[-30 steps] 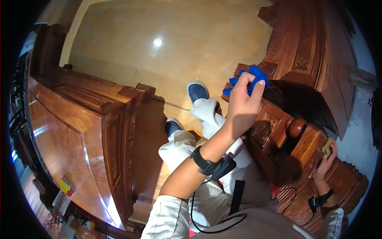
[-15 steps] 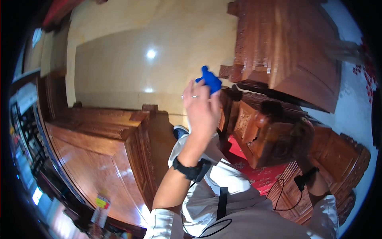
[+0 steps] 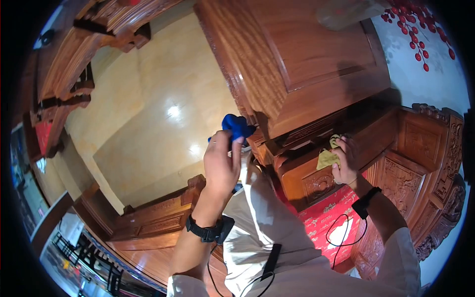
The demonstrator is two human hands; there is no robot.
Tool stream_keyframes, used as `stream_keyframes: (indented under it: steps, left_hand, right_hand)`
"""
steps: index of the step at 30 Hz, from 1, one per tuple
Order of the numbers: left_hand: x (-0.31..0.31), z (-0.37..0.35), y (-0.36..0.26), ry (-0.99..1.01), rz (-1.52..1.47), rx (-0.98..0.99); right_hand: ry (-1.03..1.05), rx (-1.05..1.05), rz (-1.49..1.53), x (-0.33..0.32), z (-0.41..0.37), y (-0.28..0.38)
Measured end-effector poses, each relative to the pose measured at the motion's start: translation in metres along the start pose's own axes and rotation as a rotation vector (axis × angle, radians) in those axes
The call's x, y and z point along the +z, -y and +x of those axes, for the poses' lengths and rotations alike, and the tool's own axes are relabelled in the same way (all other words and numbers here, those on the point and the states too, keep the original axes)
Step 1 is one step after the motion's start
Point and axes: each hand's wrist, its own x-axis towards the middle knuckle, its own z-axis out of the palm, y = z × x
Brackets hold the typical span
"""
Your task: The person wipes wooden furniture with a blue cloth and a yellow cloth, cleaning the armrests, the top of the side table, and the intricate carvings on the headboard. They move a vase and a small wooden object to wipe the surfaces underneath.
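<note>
My left hand [image 3: 221, 161] is closed on a bunched blue cloth [image 3: 234, 126], holding it beside the corner of a wooden table [image 3: 321, 64]. My right hand [image 3: 348, 161] grips a yellow cloth [image 3: 326, 160], which lies against a carved wooden block-like piece [image 3: 309, 185], perhaps a chair's armrest. Part of the yellow cloth is hidden by the fingers. Each wrist wears a black strap with a small device.
Below the carved piece lies a red patterned cushion [image 3: 321, 218] on a carved wooden seat. Tan floor tiles [image 3: 153, 99] spread to the left, with more wooden furniture [image 3: 153, 222] at lower left. Red berry sprigs [image 3: 420, 44] hang at upper right. Thin black cables [image 3: 336, 252] loop near my body.
The view has turned and shifted. My right hand, dark and blurred before, now shows plainly with the yellow cloth. The blue cloth remains in my left hand, now close to the table corner.
</note>
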Motion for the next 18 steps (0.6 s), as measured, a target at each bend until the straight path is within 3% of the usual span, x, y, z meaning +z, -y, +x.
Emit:
stream_keyframes:
  steps: [2, 3, 7, 9, 12, 14, 15, 16, 18]
  left_hand:
    - [0.011, 0.020, -0.021, 0.148, 0.206, 0.493]
    - [0.018, 0.029, -0.035, 0.212, 0.159, 0.579]
    - [0.031, 0.067, -0.075, 0.353, 0.098, 0.605]
    - [0.035, 0.086, -0.090, 0.387, 0.006, 0.395]
    - [0.044, 0.121, -0.101, 0.378, -0.049, 0.373]
    - [0.043, 0.175, -0.098, 0.251, 0.318, 0.547]
    - [0.042, 0.212, -0.094, 0.149, 0.352, 0.537]
    - [0.041, 0.244, -0.093, 0.052, 0.402, 0.391]
    - [0.045, 0.283, -0.087, -0.285, 0.711, 0.647]
  right_hand:
    - [-0.022, 0.007, 0.048, 0.000, 0.000, 0.000]
    - [-0.027, 0.027, 0.072, -0.001, 0.001, 0.001]
    - [0.006, 0.011, 0.005, 0.002, -0.007, -0.003]
    - [-0.002, 0.033, 0.003, 0.002, -0.006, -0.002]
    - [-0.016, 0.098, 0.000, 0.000, 0.008, 0.005]
    - [-0.023, 0.169, -0.018, -0.005, 0.023, 0.015]
    - [-0.027, 0.204, 0.024, -0.009, 0.036, 0.017]
    - [-0.030, 0.241, 0.063, -0.014, 0.047, 0.019]
    - [-0.100, 0.335, 0.111, -0.018, 0.076, 0.022]
